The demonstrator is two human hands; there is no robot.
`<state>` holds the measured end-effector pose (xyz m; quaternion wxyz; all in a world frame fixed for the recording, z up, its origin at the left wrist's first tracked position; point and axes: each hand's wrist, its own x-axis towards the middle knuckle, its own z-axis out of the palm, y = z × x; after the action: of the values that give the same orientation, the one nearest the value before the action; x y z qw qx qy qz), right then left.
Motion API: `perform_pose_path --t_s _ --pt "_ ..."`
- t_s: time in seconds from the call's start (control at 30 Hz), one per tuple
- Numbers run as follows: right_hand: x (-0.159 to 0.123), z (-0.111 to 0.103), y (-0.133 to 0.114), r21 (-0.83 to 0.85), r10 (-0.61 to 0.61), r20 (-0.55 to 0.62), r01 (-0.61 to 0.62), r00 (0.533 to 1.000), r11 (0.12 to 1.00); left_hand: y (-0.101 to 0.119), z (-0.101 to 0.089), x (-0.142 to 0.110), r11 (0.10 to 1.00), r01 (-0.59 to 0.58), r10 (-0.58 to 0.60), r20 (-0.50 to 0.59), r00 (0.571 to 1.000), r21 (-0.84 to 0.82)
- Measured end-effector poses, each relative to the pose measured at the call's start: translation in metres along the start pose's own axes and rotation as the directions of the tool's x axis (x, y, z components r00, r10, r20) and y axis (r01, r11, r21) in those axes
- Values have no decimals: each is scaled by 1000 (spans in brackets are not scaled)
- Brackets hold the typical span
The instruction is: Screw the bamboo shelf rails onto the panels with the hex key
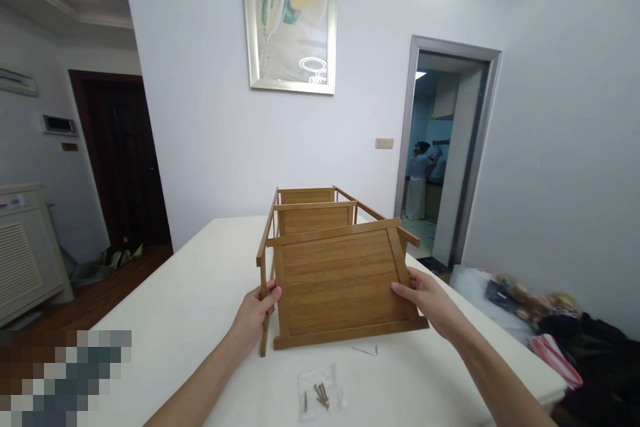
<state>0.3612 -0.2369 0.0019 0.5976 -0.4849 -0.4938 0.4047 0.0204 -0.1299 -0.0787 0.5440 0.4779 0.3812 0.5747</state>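
Over the near part of a white table, a wooden panel (345,280) stands steeply tilted, its plank face toward the viewer and its right side slightly raised; whether its lower edge touches the tabletop I cannot tell. The left hand (257,310) grasps its left edge, thumb in front, fingers partly hidden beside the frame's near post. The right hand (425,297) grips the opposite edge, thumb on the face and fingers behind.

Beyond the panel, a wooden frame (316,220) with similar panels reaches back along the white table (190,320). On the smooth, pale surface nearer the viewer lie an L-shaped metal key (375,351) and a clear bag (336,387) with brown screws (321,395).

Farther out, a framed picture (293,23) hangs on the white wall (200,113). To the right, a person (419,173) stands beyond a grey-framed doorway (486,113), and clothes (600,353) are heaped beside the table. At left are a dark door (123,153), a louvred cabinet (30,253) and brown flooring (60,303).
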Motion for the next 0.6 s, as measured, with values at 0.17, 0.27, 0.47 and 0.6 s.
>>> perform_pose_path --t_s 0.17,0.27,0.47,0.6 --pt "1 5 23 194 -48 -153 77 987 978 1 -3 2 1000 -7 7 -5 1000 13" --pt "2 -1 27 246 -98 -205 149 974 958 2 -5 3 1000 -9 9 13 1000 6" --pt "13 2 29 273 -199 -196 248 960 929 -2 -7 6 999 7 -7 7 1000 -42" --pt "17 9 39 286 -229 -165 268 960 920 -4 -8 7 996 19 -18 7 1000 -82"
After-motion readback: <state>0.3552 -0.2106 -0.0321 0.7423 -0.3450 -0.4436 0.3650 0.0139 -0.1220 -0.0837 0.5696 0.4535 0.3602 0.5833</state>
